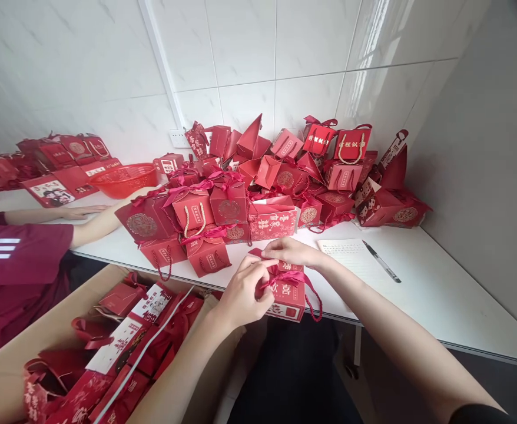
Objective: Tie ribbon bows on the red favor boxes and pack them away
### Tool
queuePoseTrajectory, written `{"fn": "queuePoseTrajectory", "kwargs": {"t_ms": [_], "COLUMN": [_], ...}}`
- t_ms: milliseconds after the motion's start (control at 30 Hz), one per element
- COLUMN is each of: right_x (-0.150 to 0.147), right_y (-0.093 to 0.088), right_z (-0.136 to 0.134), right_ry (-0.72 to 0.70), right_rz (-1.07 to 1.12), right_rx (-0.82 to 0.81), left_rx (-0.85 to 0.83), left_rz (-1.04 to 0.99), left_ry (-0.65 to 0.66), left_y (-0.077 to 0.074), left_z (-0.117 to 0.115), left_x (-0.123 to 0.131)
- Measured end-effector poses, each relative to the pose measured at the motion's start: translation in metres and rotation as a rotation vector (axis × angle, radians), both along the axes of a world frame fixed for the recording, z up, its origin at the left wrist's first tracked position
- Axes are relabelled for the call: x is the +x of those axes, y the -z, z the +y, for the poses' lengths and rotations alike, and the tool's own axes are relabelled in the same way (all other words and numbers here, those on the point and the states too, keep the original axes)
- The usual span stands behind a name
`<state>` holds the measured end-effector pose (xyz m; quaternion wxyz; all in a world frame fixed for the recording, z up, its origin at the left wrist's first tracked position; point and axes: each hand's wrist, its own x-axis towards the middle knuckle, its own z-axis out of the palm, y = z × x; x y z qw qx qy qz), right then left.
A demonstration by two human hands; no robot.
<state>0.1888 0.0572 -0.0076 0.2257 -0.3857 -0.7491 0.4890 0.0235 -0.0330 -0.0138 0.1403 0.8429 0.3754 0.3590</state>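
Note:
A red gift box point(290, 303) with pale lettering sits at the table's front edge, tied with a magenta ribbon point(290, 275). A dark red twisted cord handle hangs from its right side. My left hand point(246, 291) is closed at the box's left side, its curled fingers pinching at the ribbon by the bow. Across the far side of the box lies my right hand point(290, 252), fingers bent together on its upper edge. The fingertips partly cover each other and the box's left end.
Many red gift boxes point(229, 206) are piled behind my hands. A notepad point(342, 254) and a pen point(381, 261) lie at right. A red plastic basket point(123, 179) stands at left by a co-worker's arm point(103, 227). Below, a cardboard carton point(2, 374) holds more red packaging.

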Motion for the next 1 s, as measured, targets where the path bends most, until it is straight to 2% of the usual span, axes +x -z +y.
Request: {"fn": "queuePoseTrajectory", "kwargs": {"t_ms": [100,300,467,733,867,1000], "right_x": [-0.001,0.002,-0.001,-0.003,-0.002,0.0], "right_y": [0.002,0.001,0.002,0.0,-0.006,-0.005], "right_z": [0.0,-0.001,-0.001,-0.003,-0.002,0.001], "right_ry": [0.09,0.25,0.273,0.278,0.271,0.275], "right_rz": [0.143,0.275,0.333,0.384,0.388,0.388], "right_rx": [-0.008,-0.028,-0.05,-0.176,-0.178,-0.22], "left_rx": [-0.005,0.014,-0.013,-0.05,-0.063,-0.079], "left_rz": [0.003,-0.049,0.006,-0.04,-0.036,-0.035], "left_ry": [-0.018,-0.063,-0.015,-0.045,-0.051,-0.067], "left_y": [0.0,0.003,0.001,0.003,0.002,0.002], "left_z": [-0.004,-0.002,0.003,0.007,0.008,0.007], "left_x": [-0.001,0.002,0.007,0.013,0.013,0.013]}}
